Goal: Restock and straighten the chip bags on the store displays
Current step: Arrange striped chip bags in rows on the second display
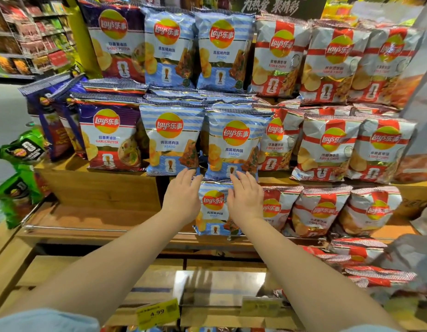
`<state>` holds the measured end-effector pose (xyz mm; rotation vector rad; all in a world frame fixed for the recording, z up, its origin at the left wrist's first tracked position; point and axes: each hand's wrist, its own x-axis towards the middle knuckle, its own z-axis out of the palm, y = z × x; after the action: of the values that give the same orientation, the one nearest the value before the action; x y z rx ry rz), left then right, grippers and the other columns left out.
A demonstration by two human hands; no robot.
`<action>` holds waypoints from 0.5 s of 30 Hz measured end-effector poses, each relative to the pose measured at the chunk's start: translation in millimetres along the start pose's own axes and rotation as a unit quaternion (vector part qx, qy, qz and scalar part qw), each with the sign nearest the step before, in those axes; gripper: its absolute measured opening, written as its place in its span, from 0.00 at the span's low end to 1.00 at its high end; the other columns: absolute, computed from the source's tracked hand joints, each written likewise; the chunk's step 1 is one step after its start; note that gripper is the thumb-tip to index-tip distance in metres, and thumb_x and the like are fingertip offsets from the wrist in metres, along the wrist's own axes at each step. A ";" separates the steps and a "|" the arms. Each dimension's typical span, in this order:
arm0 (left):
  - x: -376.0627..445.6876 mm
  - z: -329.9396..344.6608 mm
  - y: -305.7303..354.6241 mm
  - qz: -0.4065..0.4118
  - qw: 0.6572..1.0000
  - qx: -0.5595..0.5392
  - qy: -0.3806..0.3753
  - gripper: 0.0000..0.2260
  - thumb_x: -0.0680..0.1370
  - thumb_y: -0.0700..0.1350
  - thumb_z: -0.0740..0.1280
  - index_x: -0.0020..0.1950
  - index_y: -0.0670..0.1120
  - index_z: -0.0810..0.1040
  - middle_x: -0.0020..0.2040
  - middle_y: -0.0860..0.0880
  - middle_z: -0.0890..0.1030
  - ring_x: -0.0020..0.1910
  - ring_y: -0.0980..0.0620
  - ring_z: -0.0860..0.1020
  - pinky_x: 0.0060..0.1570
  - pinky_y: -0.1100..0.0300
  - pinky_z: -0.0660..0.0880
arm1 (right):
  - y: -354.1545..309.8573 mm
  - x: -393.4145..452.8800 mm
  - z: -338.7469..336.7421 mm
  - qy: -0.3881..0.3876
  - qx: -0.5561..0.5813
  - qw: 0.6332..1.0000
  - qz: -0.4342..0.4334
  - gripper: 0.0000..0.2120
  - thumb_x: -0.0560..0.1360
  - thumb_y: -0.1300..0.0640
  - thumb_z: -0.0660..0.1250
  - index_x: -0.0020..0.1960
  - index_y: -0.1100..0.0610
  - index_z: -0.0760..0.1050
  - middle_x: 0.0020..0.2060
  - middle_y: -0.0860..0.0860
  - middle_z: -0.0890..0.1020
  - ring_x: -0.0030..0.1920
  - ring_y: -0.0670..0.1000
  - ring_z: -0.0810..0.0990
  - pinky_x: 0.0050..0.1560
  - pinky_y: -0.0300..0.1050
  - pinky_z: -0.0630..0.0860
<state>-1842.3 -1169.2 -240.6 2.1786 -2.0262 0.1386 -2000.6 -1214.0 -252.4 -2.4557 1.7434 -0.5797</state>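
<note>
The puffy blue chip bag (213, 207) stands on the low shelf (88, 226), at 6 o'clock from the middle blue bags, between the open left hand (183, 197) and open right hand (246, 200), both touching its sides; it looks light and crushable, so hold its edges softly.

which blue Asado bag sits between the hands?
The lone blue Asado bag on the lower shelf, with the left hand and right hand at its sides. The other blue bags stand on the tiers above.

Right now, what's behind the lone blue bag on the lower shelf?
Behind the blue bag, bare wooden shelf shows to its left. The left hand and right hand flank it. Directly behind it is covered; more bags there can't be ruled out.
</note>
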 end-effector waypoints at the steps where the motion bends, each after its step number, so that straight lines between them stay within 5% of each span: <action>1: -3.6 -4.4 2.4 0.000 1.000 0.009 -0.007 0.27 0.80 0.48 0.59 0.78 0.47 0.53 0.78 0.46 0.54 0.77 0.46 0.49 0.74 0.52 0.54 | -9.6 -3.2 -3.2 -0.008 0.015 1.000 0.005 0.22 0.82 0.53 0.53 0.75 0.53 0.60 0.75 0.49 0.60 0.76 0.51 0.51 0.73 0.49 0.49; 6: -32.7 -27.4 7.2 -0.019 1.000 -0.019 -0.007 0.29 0.81 0.51 0.57 0.78 0.52 0.47 0.79 0.50 0.43 0.77 0.46 0.39 0.74 0.49 0.41 | -57.6 -28.5 -13.1 -0.036 0.082 0.995 0.034 0.22 0.82 0.50 0.51 0.75 0.50 0.58 0.77 0.48 0.53 0.77 0.50 0.43 0.74 0.49 0.44; 11: -80.0 -39.7 -0.9 -0.082 0.996 -0.045 -0.006 0.29 0.81 0.55 0.55 0.78 0.54 0.44 0.78 0.50 0.40 0.76 0.45 0.36 0.73 0.44 0.40 | -97.3 -65.6 -17.3 -0.045 0.145 0.987 0.055 0.22 0.82 0.50 0.50 0.76 0.49 0.58 0.77 0.46 0.51 0.76 0.53 0.39 0.74 0.54 0.39; 15: -110.6 -44.1 -20.3 -0.113 0.993 -0.019 -0.038 0.33 0.80 0.55 0.58 0.78 0.55 0.42 0.78 0.49 0.38 0.76 0.44 0.35 0.72 0.41 0.40 | -118.5 -75.6 -27.6 -0.092 0.085 0.992 0.031 0.24 0.82 0.47 0.48 0.77 0.48 0.52 0.77 0.46 0.48 0.76 0.53 0.37 0.74 0.55 0.37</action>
<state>-1828.6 -1051.4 -218.1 2.4024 -1.7839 -0.0111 -1925.5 -1098.2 -214.0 -2.2523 1.6216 -0.4586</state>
